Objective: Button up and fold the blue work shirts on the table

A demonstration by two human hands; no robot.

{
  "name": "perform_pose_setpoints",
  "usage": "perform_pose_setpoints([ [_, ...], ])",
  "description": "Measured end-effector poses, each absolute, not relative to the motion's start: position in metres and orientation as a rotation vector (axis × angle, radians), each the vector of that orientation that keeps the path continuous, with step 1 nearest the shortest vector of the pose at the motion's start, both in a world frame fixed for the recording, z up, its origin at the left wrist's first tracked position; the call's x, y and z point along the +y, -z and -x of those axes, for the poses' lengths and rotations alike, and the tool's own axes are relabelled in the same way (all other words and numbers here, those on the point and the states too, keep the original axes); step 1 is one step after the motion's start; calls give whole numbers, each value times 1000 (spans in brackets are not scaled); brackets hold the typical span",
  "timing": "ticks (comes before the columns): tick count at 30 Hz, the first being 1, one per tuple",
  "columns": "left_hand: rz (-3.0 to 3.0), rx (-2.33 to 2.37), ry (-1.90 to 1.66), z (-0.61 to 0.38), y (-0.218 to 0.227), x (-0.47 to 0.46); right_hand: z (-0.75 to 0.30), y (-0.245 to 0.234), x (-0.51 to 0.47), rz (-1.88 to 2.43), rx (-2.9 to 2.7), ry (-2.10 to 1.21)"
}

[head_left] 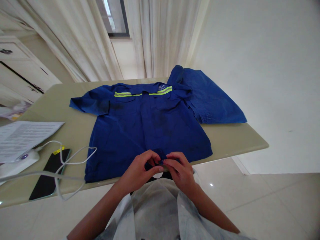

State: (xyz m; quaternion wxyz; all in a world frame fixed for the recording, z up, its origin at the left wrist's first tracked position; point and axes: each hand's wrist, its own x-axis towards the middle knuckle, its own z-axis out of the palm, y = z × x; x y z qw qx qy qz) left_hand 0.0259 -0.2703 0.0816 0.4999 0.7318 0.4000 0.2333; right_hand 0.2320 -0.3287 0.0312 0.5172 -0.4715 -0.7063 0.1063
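A blue work jacket with yellow-green reflective stripes lies spread front side up on the table, its collar toward the window. At its bottom hem, by the table's near edge, my left hand pinches the cloth between thumb and fingers. Close beside it, my right hand has its fingertips closed on the same part of the hem. The small spot between my fingertips is mostly hidden. The jacket's sleeve at the left is bent back toward its body.
Folded blue trousers lie at the right of the table, by the white wall. To the left are printed papers, a black phone, a white device and a looping white cable. Curtains hang behind.
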Motion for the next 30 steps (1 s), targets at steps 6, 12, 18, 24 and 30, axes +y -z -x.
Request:
perform_pose_setpoints([
  [6, -1740, 980, -536, -24, -82, -268, -234, -30, -329, 1105, -1779, -203],
  [12, -1723, 1046, -527, -23, -81, -269, -234, -31, -331, 1103, -1843, -114],
  [18, -1777, 1060, -507, -25, -82, -272, -235, -30, -331, 1090, -1852, -73],
  [24, -1639, 1041, -576, -26, -73, -274, -236, -34, -329, 1056, -1888, -5],
  [30, -1772, 1018, -539, -23, -74, -274, -235, -33, -329, 1050, -1896, -4],
])
